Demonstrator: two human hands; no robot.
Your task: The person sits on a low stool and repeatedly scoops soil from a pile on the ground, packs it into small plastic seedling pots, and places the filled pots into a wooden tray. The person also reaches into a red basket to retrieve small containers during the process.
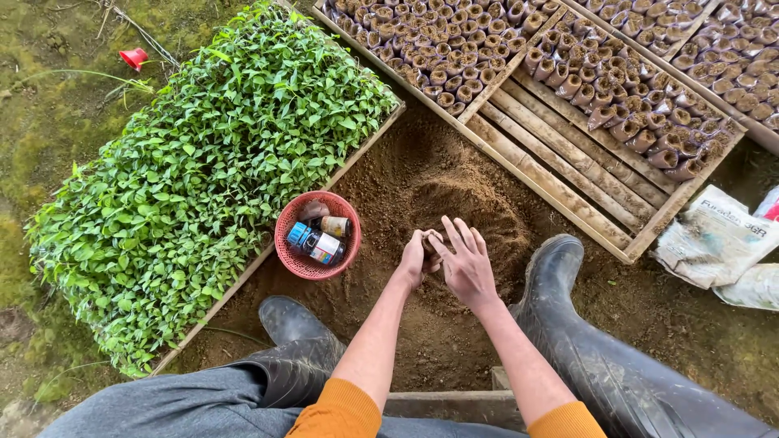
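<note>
My left hand [412, 258] is closed around a small soil-filled seedling bag [431, 242], held just above a mound of loose brown soil [458, 199]. My right hand [466, 264] rests against the bag's right side with fingers spread over its top. Both forearms reach forward from orange sleeves between my two black rubber boots [560, 276].
A red mesh basket [286, 243] with small bottles sits left of the hands. A wooden tray of green seedlings [203, 170] lies further left. Wooden slatted frames [568, 162] hold several filled bags at the top right. White sacks [714, 235] lie at the right. A red cone [134, 57] lies top left.
</note>
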